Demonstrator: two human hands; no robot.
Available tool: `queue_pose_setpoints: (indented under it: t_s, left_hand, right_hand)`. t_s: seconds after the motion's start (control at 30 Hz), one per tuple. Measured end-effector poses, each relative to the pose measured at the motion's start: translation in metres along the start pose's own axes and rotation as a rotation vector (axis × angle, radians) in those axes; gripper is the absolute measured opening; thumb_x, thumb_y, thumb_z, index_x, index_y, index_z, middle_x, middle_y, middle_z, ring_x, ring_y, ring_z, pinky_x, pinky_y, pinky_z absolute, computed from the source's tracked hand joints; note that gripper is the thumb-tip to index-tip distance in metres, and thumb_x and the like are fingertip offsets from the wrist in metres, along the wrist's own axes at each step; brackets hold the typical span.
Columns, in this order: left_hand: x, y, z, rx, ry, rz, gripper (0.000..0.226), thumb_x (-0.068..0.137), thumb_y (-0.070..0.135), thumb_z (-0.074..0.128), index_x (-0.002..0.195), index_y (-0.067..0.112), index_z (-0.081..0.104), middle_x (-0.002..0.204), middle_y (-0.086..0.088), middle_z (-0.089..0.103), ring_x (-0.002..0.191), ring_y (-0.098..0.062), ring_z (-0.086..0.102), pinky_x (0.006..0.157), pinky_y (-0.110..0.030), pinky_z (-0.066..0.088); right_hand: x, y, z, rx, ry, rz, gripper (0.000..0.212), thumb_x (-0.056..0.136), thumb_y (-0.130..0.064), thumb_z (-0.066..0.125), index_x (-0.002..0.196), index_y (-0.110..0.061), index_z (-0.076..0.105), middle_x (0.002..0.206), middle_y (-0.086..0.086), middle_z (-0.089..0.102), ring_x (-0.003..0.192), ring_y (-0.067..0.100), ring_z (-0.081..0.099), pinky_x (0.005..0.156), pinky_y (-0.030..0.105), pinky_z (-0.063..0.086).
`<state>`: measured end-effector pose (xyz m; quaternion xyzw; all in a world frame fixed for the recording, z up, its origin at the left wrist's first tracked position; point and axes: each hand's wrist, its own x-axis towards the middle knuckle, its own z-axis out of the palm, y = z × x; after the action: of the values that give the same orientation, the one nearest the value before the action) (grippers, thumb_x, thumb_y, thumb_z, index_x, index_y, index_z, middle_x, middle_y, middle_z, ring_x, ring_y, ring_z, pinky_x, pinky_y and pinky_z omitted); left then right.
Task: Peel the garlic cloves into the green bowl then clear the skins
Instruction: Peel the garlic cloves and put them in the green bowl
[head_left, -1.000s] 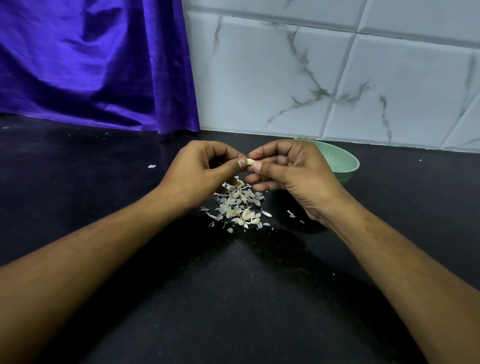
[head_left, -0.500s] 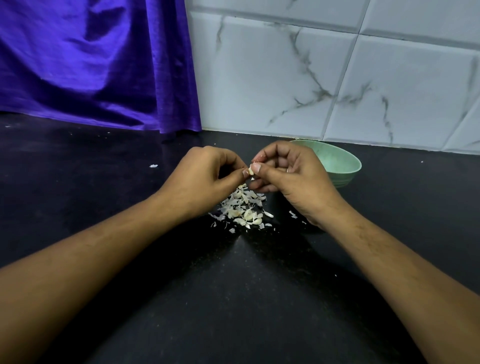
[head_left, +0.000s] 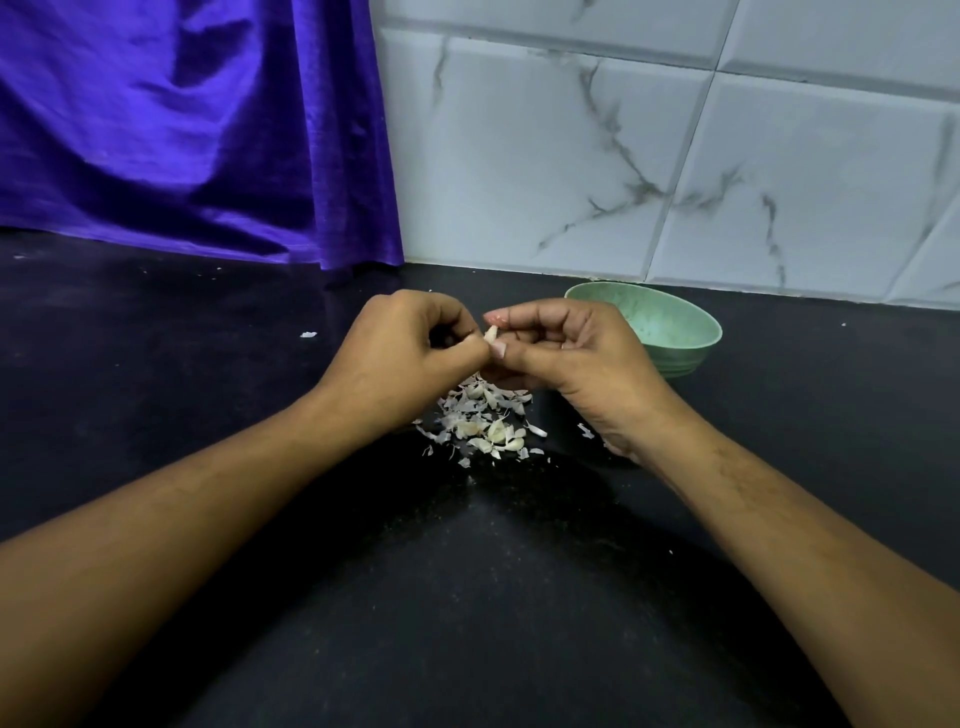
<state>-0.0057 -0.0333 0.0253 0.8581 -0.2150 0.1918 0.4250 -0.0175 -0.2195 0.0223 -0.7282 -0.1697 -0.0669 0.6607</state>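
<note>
Starting at the middle, a clove is pinched between the fingertips of the left hand and the right hand. Both hands are curled round it and held above the counter. Only a pale tip of the clove is seen, so how much skin is left on it cannot be told.

Directly below the hands a pile of skins is spread on the counter. Some thicker cream pieces are mixed in, which may be cloves. Just behind the right hand the bowl is set near the wall. No cloves can be made out in the part of it that is seen, and the rest is covered by the hand.

The peeling is judged to be well under way but unfinished. The held clove is yet to be dropped in the bowl, any remaining cloves are yet to be peeled, and the skins are not yet cleared.
</note>
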Motion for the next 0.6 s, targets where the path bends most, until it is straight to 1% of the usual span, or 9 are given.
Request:
queue_pose_setpoints:
  t_s: [0.07,0.1,0.17,0.27,0.37,0.43,0.5,0.53,0.6]
  left_hand:
    - [0.0,0.0011,0.0008,-0.063,-0.021,-0.015,0.015,0.088,0.026,0.073,0.075,0.02,0.074,0.065,0.002,0.07,0.055,-0.008,0.06,0.055,-0.021,0.047]
    - [0.0004,0.0011,0.0013,-0.087,-0.028,-0.022,0.016,0.089,0.025,0.073,0.075,0.019,0.074,0.066,0.001,0.07,0.056,-0.006,0.06,0.057,-0.025,0.049]
    - [0.002,0.0001,0.0011,-0.143,-0.042,-0.045,0.016,0.087,0.029,0.072,0.075,0.018,0.074,0.07,-0.003,0.072,0.06,-0.009,0.063,0.06,-0.033,0.053]
    - [0.0041,-0.0017,-0.0002,-0.242,-0.056,-0.075,0.02,0.083,0.033,0.068,0.075,0.016,0.074,0.071,-0.009,0.072,0.062,-0.015,0.065,0.063,-0.037,0.056]
    - [0.0044,-0.0016,-0.0004,-0.27,-0.059,-0.09,0.019,0.086,0.029,0.07,0.076,0.012,0.072,0.073,-0.012,0.072,0.062,-0.015,0.065,0.062,-0.036,0.055]
    - [0.0046,-0.0004,-0.0008,-0.306,-0.066,-0.101,0.023,0.084,0.031,0.07,0.076,0.009,0.071,0.07,-0.01,0.07,0.06,-0.012,0.062,0.055,-0.027,0.051]
    - [0.0043,0.0002,-0.0006,-0.332,-0.065,-0.111,0.022,0.09,0.022,0.072,0.077,0.004,0.07,0.066,-0.006,0.066,0.055,-0.008,0.057,0.052,-0.018,0.045]
    - [0.0039,0.0006,-0.0003,-0.336,-0.065,-0.114,0.021,0.092,0.018,0.07,0.078,0.002,0.069,0.065,-0.008,0.064,0.055,-0.007,0.056,0.052,-0.017,0.045]
    - [0.0027,0.0002,0.0013,-0.353,-0.077,-0.11,0.021,0.092,0.016,0.068,0.081,-0.002,0.068,0.071,-0.018,0.066,0.06,-0.01,0.057,0.055,-0.021,0.049]
  right_hand:
    - [0.0006,0.0008,-0.0018,-0.003,-0.029,-0.006,0.031,0.086,0.008,0.074,0.116,0.002,0.071,0.101,0.03,0.073,0.088,0.035,0.073,0.086,0.047,0.062]
    - [0.0005,0.0009,-0.0025,-0.016,-0.041,-0.02,0.031,0.085,0.007,0.075,0.115,0.001,0.071,0.103,0.03,0.073,0.09,0.035,0.072,0.088,0.048,0.062]
    - [0.0003,0.001,-0.0032,-0.069,-0.058,-0.063,0.026,0.087,0.002,0.075,0.112,-0.004,0.074,0.099,0.024,0.076,0.088,0.032,0.074,0.089,0.048,0.062]
    - [0.0005,0.0006,-0.0042,-0.133,-0.055,-0.097,0.016,0.094,-0.004,0.071,0.108,-0.009,0.076,0.091,0.012,0.079,0.084,0.028,0.077,0.084,0.046,0.063]
    - [0.0007,0.0,-0.004,-0.117,-0.044,-0.103,0.014,0.096,-0.005,0.069,0.107,-0.009,0.077,0.09,0.01,0.078,0.08,0.026,0.076,0.081,0.045,0.064]
    - [-0.0002,0.0,-0.0031,-0.097,-0.041,-0.103,0.015,0.097,-0.005,0.068,0.109,-0.006,0.076,0.092,0.012,0.077,0.078,0.025,0.075,0.079,0.044,0.064]
    - [-0.0008,0.0006,-0.0024,-0.089,-0.039,-0.12,0.019,0.096,-0.004,0.068,0.113,-0.006,0.075,0.093,0.013,0.077,0.078,0.025,0.075,0.079,0.044,0.064]
    - [-0.0007,0.001,-0.0026,-0.087,-0.037,-0.133,0.022,0.095,-0.002,0.069,0.116,-0.006,0.074,0.094,0.013,0.077,0.079,0.026,0.075,0.079,0.045,0.064]
    - [-0.0003,0.0018,-0.0037,-0.098,-0.037,-0.161,0.025,0.093,-0.001,0.071,0.117,-0.008,0.074,0.092,0.013,0.077,0.079,0.027,0.076,0.078,0.043,0.064]
